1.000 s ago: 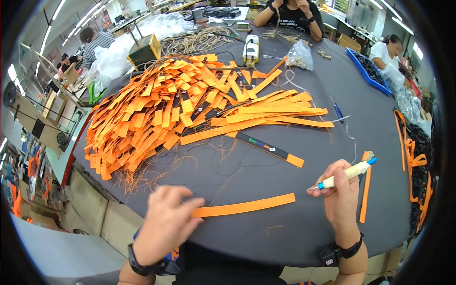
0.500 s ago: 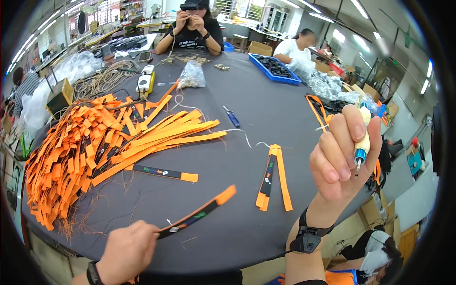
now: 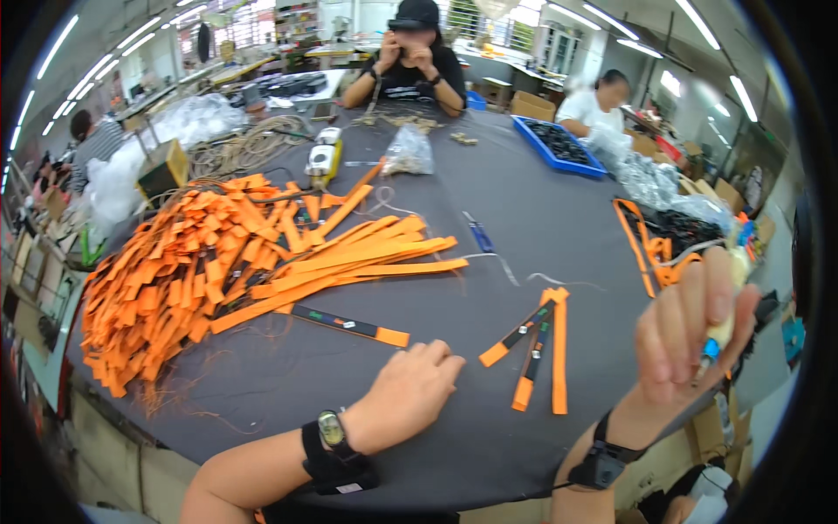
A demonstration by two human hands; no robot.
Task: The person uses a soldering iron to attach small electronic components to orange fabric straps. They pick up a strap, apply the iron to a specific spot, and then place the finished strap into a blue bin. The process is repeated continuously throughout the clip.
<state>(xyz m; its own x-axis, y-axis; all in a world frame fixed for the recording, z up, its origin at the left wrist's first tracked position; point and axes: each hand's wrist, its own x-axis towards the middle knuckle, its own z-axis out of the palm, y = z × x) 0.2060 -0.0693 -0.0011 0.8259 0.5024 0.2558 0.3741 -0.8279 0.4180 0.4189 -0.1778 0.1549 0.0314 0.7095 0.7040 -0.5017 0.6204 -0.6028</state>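
Pen-shaped tool up in the right hand

Pen-shaped tool [image 3: 721, 333] gripped in right hand [image 3: 694, 336], raised near the table's right side, metal tip pointing down. Left hand [image 3: 406, 393] low over the grey table [image 3: 471, 450], fingers bent; cannot tell whether it holds anything. Between the hands, slightly farther off: three fanned straps [image 3: 559, 358], upper ends together. Lone strap [image 3: 345, 324] just beyond left hand. Large orange pile [image 3: 188, 288] farther left. Blue tray [image 3: 572, 166] at far right.

Pale tool [image 3: 722, 331] tilted, tip down; orange strips [image 3: 559, 354] fanned.
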